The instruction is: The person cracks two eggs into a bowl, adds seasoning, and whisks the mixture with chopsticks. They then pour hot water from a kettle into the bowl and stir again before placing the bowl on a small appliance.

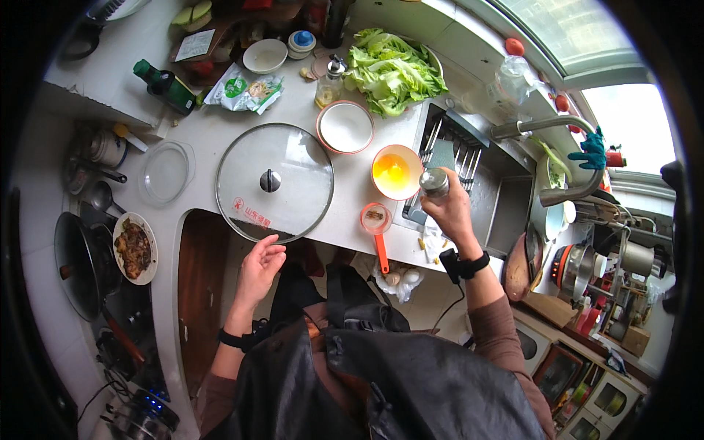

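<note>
My right hand point(451, 209) grips a small glass shaker jar point(434, 183) at the right side of a red-rimmed bowl point(401, 190). Cracked raw eggs point(391, 170) lie in that bowl, with yellow yolks showing. Below it on the counter is an orange-handled measuring cup point(376, 218) with something brown inside. My left hand point(260, 269) holds nothing, its fingers loosely spread by the front rim of a large glass pot lid point(275, 154). Whether the fingertips touch that rim, I cannot tell. Another red-rimmed bowl point(345, 127) stands behind the egg bowl.
A steel sink point(506, 220) with a drying rack point(467, 159) lies to the right. Leafy lettuce point(393, 71) fills a bowl at the back. An oil bottle point(329, 85) stands nearby. At the left are a plate of cooked food point(133, 250) and a wok point(77, 267).
</note>
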`<act>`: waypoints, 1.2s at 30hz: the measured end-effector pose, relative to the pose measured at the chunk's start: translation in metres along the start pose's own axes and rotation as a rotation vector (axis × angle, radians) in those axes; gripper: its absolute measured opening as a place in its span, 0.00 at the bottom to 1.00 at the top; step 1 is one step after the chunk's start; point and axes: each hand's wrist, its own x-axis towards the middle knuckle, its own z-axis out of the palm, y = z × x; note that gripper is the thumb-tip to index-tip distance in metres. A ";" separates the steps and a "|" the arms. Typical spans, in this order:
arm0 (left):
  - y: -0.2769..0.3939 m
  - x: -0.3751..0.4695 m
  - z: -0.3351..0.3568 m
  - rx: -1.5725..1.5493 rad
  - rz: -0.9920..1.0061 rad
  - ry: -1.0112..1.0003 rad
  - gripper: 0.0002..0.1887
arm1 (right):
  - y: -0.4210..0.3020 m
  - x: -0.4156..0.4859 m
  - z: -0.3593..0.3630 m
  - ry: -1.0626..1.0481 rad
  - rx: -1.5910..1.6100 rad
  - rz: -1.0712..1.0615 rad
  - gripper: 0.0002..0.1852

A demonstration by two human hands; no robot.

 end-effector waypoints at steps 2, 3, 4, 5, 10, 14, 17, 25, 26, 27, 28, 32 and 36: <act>-0.001 0.001 -0.001 0.005 0.002 -0.012 0.23 | 0.000 0.001 0.002 0.010 -0.017 0.002 0.29; -0.001 -0.001 -0.001 0.003 -0.015 -0.008 0.23 | 0.001 0.002 0.003 0.011 -0.020 -0.019 0.29; -0.002 -0.001 -0.002 0.000 -0.011 -0.007 0.23 | 0.002 0.002 0.004 -0.005 0.040 0.013 0.29; -0.002 -0.002 -0.002 0.001 -0.015 -0.007 0.23 | 0.002 0.003 0.004 0.004 0.006 -0.007 0.29; -0.001 0.000 -0.001 -0.006 -0.004 -0.008 0.23 | 0.003 0.003 0.002 -0.016 0.005 0.003 0.29; 0.000 0.000 0.000 -0.014 -0.007 -0.018 0.23 | 0.002 0.000 0.000 -0.011 -0.008 -0.007 0.29; 0.001 -0.001 0.001 -0.010 -0.002 -0.024 0.23 | 0.002 -0.001 0.000 -0.017 -0.004 0.002 0.29; 0.000 -0.003 0.000 -0.003 -0.002 -0.027 0.23 | 0.002 -0.008 -0.001 -0.039 -0.037 0.041 0.31; 0.000 -0.003 0.001 0.001 -0.002 -0.027 0.23 | 0.002 -0.009 -0.001 -0.034 -0.025 0.033 0.30; -0.001 -0.003 0.001 0.002 -0.007 -0.026 0.23 | 0.002 -0.010 0.000 -0.025 -0.015 0.024 0.29; -0.001 -0.004 0.001 0.005 -0.004 -0.027 0.23 | 0.002 -0.010 0.000 -0.021 -0.005 0.012 0.28; -0.002 -0.005 0.000 -0.002 -0.005 -0.029 0.23 | 0.004 -0.012 0.001 0.002 0.012 0.002 0.28; -0.004 -0.007 -0.001 0.029 -0.011 -0.022 0.23 | 0.008 -0.013 0.004 0.009 0.004 0.016 0.28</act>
